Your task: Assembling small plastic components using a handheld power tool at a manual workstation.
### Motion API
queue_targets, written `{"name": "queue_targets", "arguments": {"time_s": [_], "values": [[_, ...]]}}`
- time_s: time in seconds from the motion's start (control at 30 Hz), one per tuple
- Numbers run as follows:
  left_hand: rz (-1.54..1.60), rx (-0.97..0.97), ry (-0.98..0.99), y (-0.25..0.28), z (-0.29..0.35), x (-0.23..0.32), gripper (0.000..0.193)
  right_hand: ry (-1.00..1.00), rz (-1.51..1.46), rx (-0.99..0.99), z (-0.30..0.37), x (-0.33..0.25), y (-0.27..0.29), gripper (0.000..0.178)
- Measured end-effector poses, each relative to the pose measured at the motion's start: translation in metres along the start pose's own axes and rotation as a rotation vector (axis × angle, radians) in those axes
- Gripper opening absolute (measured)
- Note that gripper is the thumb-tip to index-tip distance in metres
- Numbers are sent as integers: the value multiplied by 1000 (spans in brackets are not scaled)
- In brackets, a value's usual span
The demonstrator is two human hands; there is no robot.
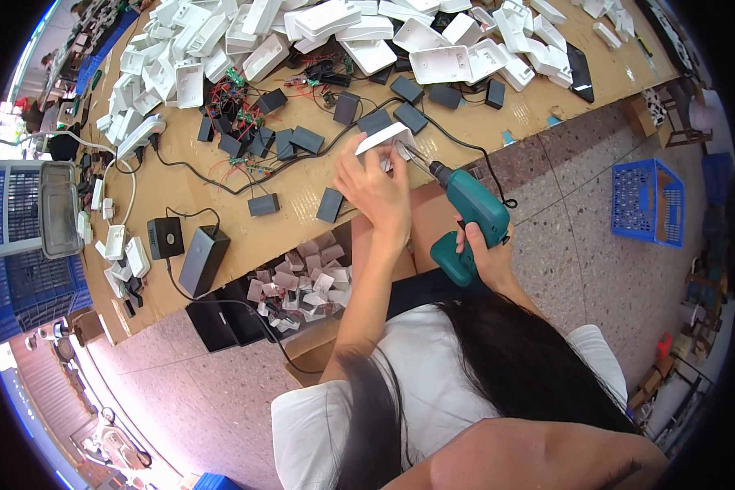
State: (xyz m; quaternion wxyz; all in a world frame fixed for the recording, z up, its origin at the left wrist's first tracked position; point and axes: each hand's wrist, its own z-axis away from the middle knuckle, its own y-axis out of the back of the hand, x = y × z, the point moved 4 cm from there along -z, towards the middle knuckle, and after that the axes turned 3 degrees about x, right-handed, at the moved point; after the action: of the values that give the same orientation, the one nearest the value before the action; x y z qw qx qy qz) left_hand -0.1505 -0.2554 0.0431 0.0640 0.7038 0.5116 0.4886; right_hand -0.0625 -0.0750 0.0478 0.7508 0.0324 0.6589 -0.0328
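Now, from the tabletop's (294, 204) left edge, a white power strip (141, 135) comes first, with a big black adapter (204, 261) by the near edge. White plastic cases (220, 41) heap along the far edge, and small black boxes (306, 139) lie scattered below them. Moving right, the left hand (376, 184) pinches a white shell (388, 137) close to the near edge, tilted, its long side slanting up to the right. And on to the teal drill (475, 200), handle wrapped by the right hand (490, 253)! It lies to the shell's lower right, its long axis aimed up-left at it; whether the tip touches, I can't tell. The drill hangs past the near edge, speckled floor (567, 237) beyond giving the right arm room towards a blue basket (634, 200).
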Motion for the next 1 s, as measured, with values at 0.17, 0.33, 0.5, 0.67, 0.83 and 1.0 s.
{"name": "queue_targets", "arguments": {"time_s": [0.17,0.33,0.5,0.67,0.83,1.0], "values": [[3,6,0,1,2,1,13,-18,68,-32,-3,-6,-1,25],[3,-3,3,3,2,2,13,-30,85,-21,-3,-8,-3,23],[1,-1,-3,3,2,1,13,-35,92,-37,-2,2,0,24],[15,-19,12,4,1,0,12,-40,68,-19,-3,-2,-4,26],[15,-28,22,5,2,0,13,-50,63,-19,-1,-6,-5,27],[7,-28,15,7,3,0,13,-35,45,-27,2,-4,-4,27]]}}
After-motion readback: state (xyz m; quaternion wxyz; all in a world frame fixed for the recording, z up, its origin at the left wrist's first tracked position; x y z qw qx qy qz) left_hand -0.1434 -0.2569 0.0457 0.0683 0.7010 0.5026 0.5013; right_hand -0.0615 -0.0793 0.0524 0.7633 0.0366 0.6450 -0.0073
